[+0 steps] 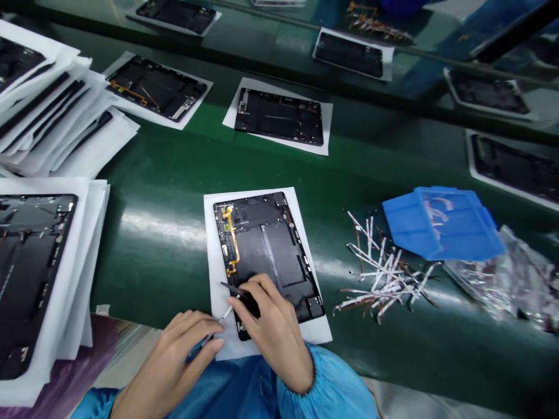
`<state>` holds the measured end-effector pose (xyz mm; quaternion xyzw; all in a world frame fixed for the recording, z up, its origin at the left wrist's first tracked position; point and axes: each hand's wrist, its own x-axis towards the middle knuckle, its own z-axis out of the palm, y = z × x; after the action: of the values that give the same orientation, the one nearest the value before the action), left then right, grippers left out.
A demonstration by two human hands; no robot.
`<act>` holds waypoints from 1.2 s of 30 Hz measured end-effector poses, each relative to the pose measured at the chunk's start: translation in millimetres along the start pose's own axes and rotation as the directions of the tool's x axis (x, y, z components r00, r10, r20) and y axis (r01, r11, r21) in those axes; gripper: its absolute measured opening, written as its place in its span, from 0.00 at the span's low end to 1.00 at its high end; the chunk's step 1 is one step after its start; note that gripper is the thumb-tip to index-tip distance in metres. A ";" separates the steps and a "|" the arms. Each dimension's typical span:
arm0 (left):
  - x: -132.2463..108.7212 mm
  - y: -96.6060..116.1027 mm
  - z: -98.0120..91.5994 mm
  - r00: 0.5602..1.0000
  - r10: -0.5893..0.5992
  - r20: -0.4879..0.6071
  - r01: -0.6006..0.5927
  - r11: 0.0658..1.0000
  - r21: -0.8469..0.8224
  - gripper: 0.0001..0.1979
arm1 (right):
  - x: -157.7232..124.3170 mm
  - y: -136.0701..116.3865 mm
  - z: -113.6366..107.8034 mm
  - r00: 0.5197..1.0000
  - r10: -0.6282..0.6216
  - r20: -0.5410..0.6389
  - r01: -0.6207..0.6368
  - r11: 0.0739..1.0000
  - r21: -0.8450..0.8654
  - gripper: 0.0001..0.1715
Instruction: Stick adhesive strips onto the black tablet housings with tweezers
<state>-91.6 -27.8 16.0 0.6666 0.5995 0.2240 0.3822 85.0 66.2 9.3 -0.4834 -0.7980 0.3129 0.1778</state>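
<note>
A black tablet housing (pixel 288 256) lies on a white sheet (pixel 314 333) in front of me, with an orange flex cable (pixel 234 238) along its left side. Over its lower left corner, my right hand (pixel 273 326) is closed around black tweezers (pixel 233 288) whose tip points left. My left hand (pixel 181 349) pinches a thin white and dark cable strip (pixel 226 313) beside that corner. The strip's far end reaches toward the right fingertips; whether they touch it, I cannot tell. My right hand hides part of the housing's lower edge.
Loose white and brown cable strips (pixel 379 273) lie in a heap at the right, near a blue plastic bin (pixel 454 227) and clear bags (pixel 515 279). Housings on paper are stacked at the left (pixel 65 250). More housings (pixel 279 119) lie along the back of the green table (pixel 174 157).
</note>
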 end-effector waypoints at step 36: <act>33.9 24.6 5.1 0.984 -0.127 -0.128 0.084 0.951 -0.299 0.11 | -15.2 6.3 -12.2 0.988 -0.026 -0.151 0.104 0.837 0.537 0.11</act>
<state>-66.1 4.2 26.6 0.5518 0.6209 0.3372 0.4432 103.5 59.0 14.4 -0.4060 -0.6785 0.4859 0.3724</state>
